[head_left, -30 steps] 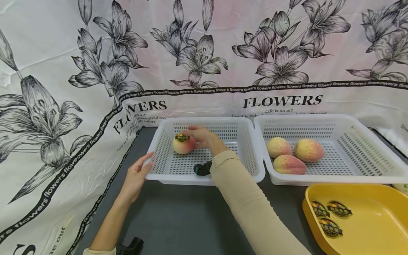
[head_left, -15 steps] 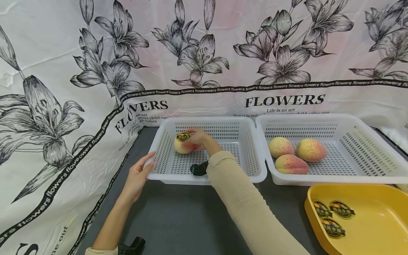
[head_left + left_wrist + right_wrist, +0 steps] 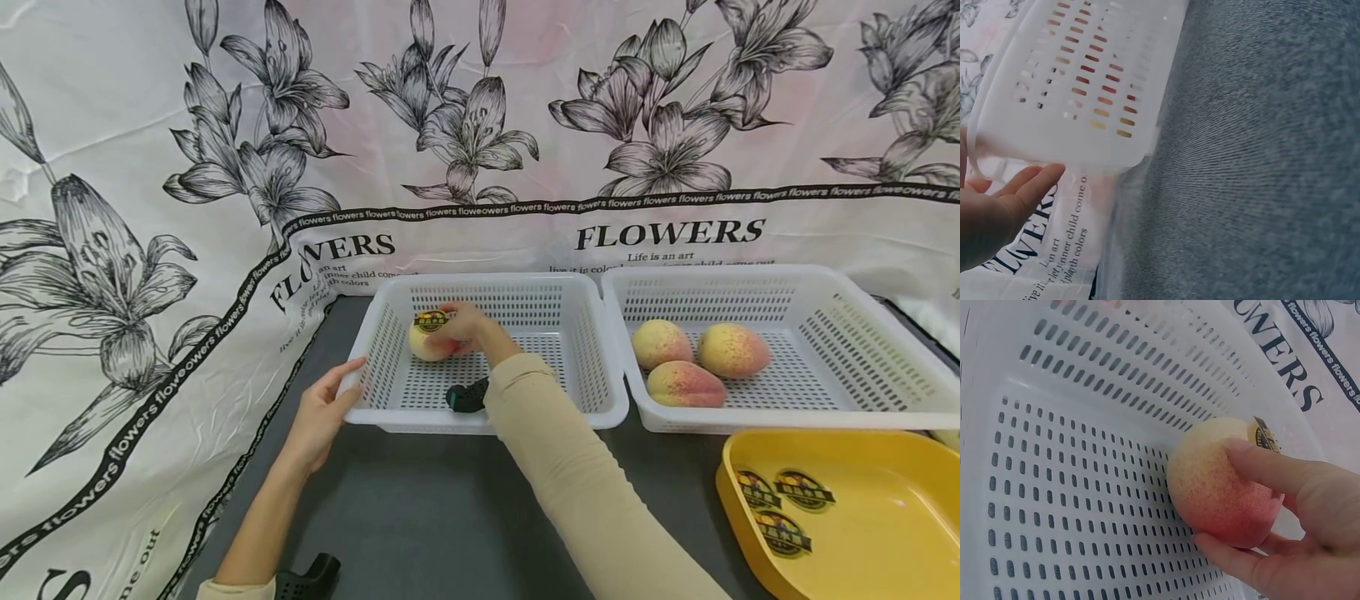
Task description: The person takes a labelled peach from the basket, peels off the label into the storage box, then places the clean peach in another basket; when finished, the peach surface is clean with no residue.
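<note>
A peach (image 3: 427, 341) (image 3: 1216, 481) with a dark round sticker on top sits at the back left of the left white basket (image 3: 390, 337) (image 3: 1054, 456). My right hand (image 3: 463, 327) (image 3: 1285, 531) grips the peach with fingers and thumb curled round it. My left hand (image 3: 324, 408) (image 3: 997, 209) rests with straight fingers against the near left corner of that basket (image 3: 1079, 81), thumb on the rim.
A second white basket (image 3: 840, 350) on the right holds three peaches (image 3: 693, 360). A yellow tray (image 3: 870, 517) with three round stickers (image 3: 780, 504) lies at the front right. Flower-printed cloth (image 3: 150, 250) hangs behind and on the left. Dark grey tabletop (image 3: 420, 517) lies in front.
My right hand has closed its fingers round the peach, which has barely shifted in the basket. The left hand stays at the basket's corner.
</note>
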A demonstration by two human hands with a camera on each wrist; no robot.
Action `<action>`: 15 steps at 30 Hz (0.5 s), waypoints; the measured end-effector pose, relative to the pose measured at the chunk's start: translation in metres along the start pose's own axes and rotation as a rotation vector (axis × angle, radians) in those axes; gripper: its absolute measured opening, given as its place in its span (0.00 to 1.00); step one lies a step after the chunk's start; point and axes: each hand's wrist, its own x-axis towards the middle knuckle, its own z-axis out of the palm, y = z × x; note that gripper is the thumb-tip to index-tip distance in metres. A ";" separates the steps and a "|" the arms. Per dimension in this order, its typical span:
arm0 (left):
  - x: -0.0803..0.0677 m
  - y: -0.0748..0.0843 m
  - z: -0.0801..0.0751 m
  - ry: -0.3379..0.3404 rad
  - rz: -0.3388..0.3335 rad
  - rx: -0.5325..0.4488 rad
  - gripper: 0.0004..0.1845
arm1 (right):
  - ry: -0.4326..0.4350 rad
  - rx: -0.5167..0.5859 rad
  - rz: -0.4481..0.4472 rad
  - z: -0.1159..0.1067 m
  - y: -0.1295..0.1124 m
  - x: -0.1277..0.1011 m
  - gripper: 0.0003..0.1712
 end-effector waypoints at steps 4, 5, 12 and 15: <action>-0.001 0.001 -0.003 -0.016 -0.014 0.013 0.26 | -0.022 0.006 0.005 0.001 0.000 -0.001 0.45; -0.001 0.001 -0.004 -0.019 -0.017 0.015 0.26 | -0.026 0.007 0.007 0.001 0.000 -0.001 0.45; -0.002 0.003 -0.006 -0.035 -0.033 0.033 0.27 | -0.026 -0.004 0.010 0.002 0.000 -0.001 0.44; -0.003 0.004 -0.006 -0.040 -0.041 0.038 0.28 | -0.028 -0.011 0.010 0.002 0.000 -0.002 0.44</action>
